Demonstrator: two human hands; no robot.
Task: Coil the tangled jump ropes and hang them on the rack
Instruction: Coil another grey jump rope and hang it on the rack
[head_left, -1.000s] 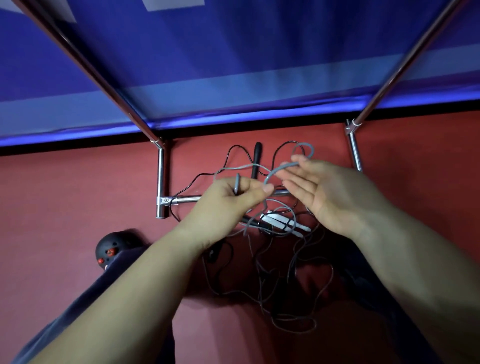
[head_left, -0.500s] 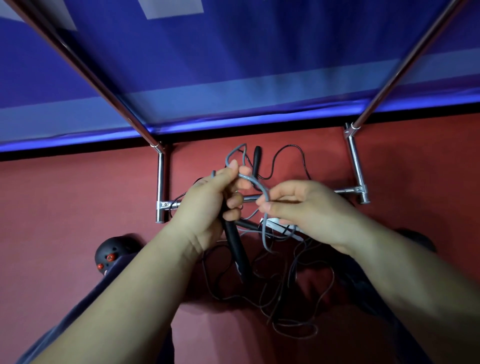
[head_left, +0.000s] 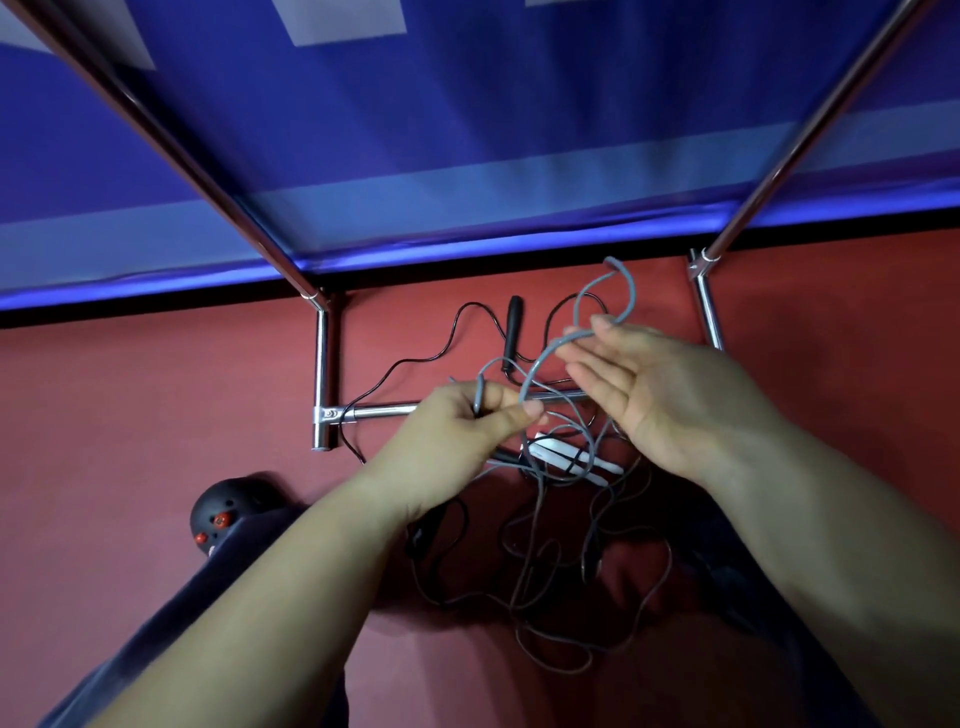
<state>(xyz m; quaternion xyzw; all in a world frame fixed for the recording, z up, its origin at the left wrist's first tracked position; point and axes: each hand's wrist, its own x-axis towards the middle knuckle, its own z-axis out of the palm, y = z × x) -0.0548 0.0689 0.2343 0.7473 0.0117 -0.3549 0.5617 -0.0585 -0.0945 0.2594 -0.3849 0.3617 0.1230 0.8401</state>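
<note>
My left hand (head_left: 467, 421) grips several turns of a grey jump rope (head_left: 628, 296) above the red floor. A grey loop rises from that hand and drapes over the fingertips of my right hand (head_left: 660, 395), whose fingers are straight with the palm turned up. More grey rope hangs down into a tangle (head_left: 550, 587) on the floor, mixed with a thin black rope (head_left: 415, 358). A black handle (head_left: 513, 322) lies beyond my hands, and white handles (head_left: 566, 457) lie beneath them. The chrome rack's low crossbar (head_left: 384, 413) runs behind my left hand.
Two chrome rack poles (head_left: 171, 140) slant up on the left and right (head_left: 810, 130) in front of a blue wall. A short chrome post (head_left: 322, 374) stands on the floor. A black round object with red dots (head_left: 223, 512) sits at the lower left.
My right hand let go of its pinch on the grey rope and opened, moving up and right with a loop across its fingertips. The long black handle in my left hand is out of sight now.
</note>
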